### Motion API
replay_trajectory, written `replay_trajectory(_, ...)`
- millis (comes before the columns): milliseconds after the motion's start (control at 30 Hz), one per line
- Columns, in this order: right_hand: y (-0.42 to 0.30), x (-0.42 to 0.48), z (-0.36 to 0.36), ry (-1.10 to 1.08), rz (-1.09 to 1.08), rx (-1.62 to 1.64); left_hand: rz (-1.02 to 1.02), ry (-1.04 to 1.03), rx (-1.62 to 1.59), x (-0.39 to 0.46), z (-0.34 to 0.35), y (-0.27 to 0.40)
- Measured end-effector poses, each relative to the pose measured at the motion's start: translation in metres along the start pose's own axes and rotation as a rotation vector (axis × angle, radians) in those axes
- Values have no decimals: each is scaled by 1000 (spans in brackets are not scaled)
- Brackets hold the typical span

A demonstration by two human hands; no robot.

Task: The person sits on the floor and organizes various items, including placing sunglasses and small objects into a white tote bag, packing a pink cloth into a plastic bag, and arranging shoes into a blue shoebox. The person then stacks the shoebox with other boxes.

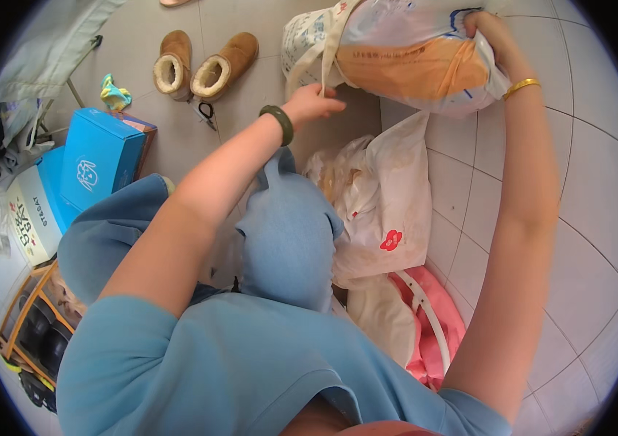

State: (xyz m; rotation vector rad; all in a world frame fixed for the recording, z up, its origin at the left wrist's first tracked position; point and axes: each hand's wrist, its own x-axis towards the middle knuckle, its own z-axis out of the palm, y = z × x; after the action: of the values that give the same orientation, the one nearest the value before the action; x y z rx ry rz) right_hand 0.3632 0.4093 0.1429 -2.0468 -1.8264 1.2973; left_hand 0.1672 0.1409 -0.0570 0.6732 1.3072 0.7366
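Note:
My left hand, below a dark green bangle, has its fingers on the cream cloth strap of a white printed tote bag. A bulky plastic package, clear above and orange along its front, lies sideways with its left end in the tote. My right hand, with a gold bracelet on the wrist, grips the package's right end, where the plastic is bunched. Part of that hand's fingers is hidden behind the film. Both hands are raised in front of my bent knees.
A white plastic bag with a red mark stands by the tiled wall, above a pink bag. Brown fleece-lined boots stand on the floor. Blue boxes and a shoe rack are to my left.

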Motion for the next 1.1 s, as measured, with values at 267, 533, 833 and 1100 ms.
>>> replay_trajectory(267,-29,-16,29,37,2,253,-182,75,-336,41,20,19)
replay_trajectory(533,-34,-27,48,-144,61,513,-150,19,-442,45,-1,9)
replay_trajectory(833,-38,-62,56,-168,-603,345,-12,358,-164,16,6,1)
replay_trajectory(1100,-57,-75,51,69,-292,140,303,158,251,-108,-30,62)
